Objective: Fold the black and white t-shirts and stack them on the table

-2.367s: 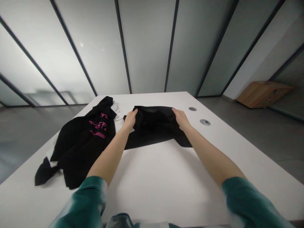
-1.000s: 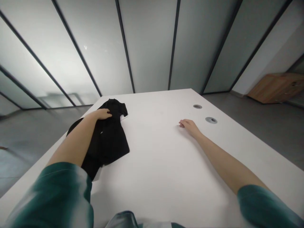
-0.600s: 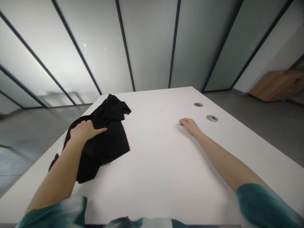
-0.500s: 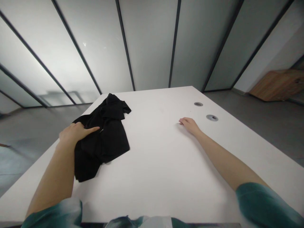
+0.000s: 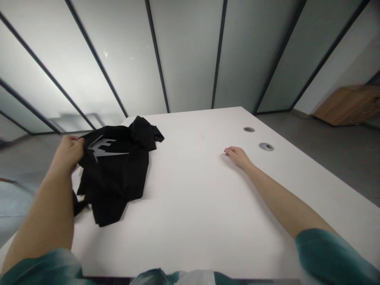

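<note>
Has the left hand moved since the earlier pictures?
Yes: the left hand has moved left, past the left edge of the white table, out from over the black garment.

Frosted panels (image 5: 187,55) back the white table (image 5: 190,237), with a cabinet (image 5: 347,105), apparently wooden.

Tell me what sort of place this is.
Probably a modern office or meeting room: a long white table with round cable grommets, frosted glass partitions in dark frames, and a low wooden cabinet.
</note>
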Demonstrator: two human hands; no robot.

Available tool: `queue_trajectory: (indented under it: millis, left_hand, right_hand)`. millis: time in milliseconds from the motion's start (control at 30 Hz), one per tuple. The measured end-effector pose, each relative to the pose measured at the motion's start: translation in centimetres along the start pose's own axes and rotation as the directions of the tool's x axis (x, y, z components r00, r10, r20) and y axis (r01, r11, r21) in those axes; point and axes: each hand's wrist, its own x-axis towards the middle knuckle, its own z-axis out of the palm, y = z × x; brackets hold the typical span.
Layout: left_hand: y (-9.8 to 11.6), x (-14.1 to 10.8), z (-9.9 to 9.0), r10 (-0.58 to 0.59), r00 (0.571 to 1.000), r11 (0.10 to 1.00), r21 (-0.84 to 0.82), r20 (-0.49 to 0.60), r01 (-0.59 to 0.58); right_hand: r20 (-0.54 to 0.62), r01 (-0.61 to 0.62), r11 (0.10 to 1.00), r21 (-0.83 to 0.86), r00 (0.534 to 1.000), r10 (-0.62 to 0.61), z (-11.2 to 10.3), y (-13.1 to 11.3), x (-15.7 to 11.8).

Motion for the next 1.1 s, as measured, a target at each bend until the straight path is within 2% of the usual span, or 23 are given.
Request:
queue_trajectory:
  millis: [67,167,233,300,367,433,533,600,667,700,767,867,967,1100]
  left_hand:
    - [0.4,1.6,-1.7,-0.058,0.998,0.976,0.211,0.024,0.051]
    - [1.0,3.1,-2.8,-0.061,0.996,0.873,0.486,0.058,0.025]
    - [1.4,3.1,-2.3,-0.089,0.987,0.809,0.588,0.136,-0.008]
    - [2.0,2.4,-1.1,-0.053,0.974,0.783,0.614,0.222,-0.097]
    - [3.0,0.8,0.6,0.078,0.959,0.799,0.558,0.273,-0.224]
    - [4.6,-1.2,2.6,0.242,0.918,0.826,0.431,0.313,-0.364]
    - [7.6,-4.5,6.4,0.496,0.802,0.820,0.126,0.332,-0.559]
    - [9.8,-6.6,9.6,0.600,0.747,0.792,-0.076,0.286,-0.606]
    - [11.8,-8.7,13.0,0.640,0.714,0.769,-0.233,0.285,-0.596]
    - [12.7,-9.8,14.7,0.641,0.708,0.767,-0.285,0.296,-0.575]
    - [14.0,-11.9,17.7,0.606,0.730,0.791,-0.335,0.317,-0.511]
    - [14.7,-14.6,20.6,0.565,0.778,0.816,-0.329,0.276,-0.475]
    - [14.2,-15.8,21.2,0.592,0.764,0.801,-0.290,0.255,-0.524]
    - [13.5,-15.8,20.7,0.626,0.748,0.773,-0.298,0.220,-0.559]
  right_hand:
    - [0.008,0.003,1.000,0.005,1.000,-0.003,-0.1,0.0,0.1]
    - [0.010,0.004,1.000,0.013,1.000,-0.004,-0.1,0.1,0.1]
    - [0.001,-0.005,1.000,0.004,1.000,0.005,0.0,0.1,0.1]
    - [-0.010,-0.015,1.000,-0.015,1.000,0.015,0.2,0.1,0.1]
    - [-0.013,-0.021,0.999,-0.029,1.000,0.021,0.3,0.0,0.1]
    - [-0.020,-0.020,0.999,-0.038,1.000,0.019,0.5,-0.2,0.0]
    - [-0.034,-0.013,0.998,-0.055,0.999,0.011,0.5,-0.3,0.1]
    - [-0.031,-0.015,0.998,-0.056,0.999,0.013,0.5,-0.4,0.4]
    - [-0.014,-0.022,0.999,-0.046,1.000,0.021,0.7,-0.5,0.7]
    - [-0.001,-0.035,0.998,-0.044,0.999,0.035,0.9,-0.6,0.9]
    - [0.009,-0.072,0.995,-0.067,0.997,0.073,1.3,-0.9,1.1]
    - [-0.096,-0.080,0.987,-0.136,0.993,0.068,1.9,-1.4,0.6]
    - [-0.198,-0.006,0.979,-0.204,0.980,-0.036,1.8,-1.9,-0.3]
    - [-0.151,0.089,0.944,-0.318,0.978,-0.143,1.1,-2.6,-1.1]
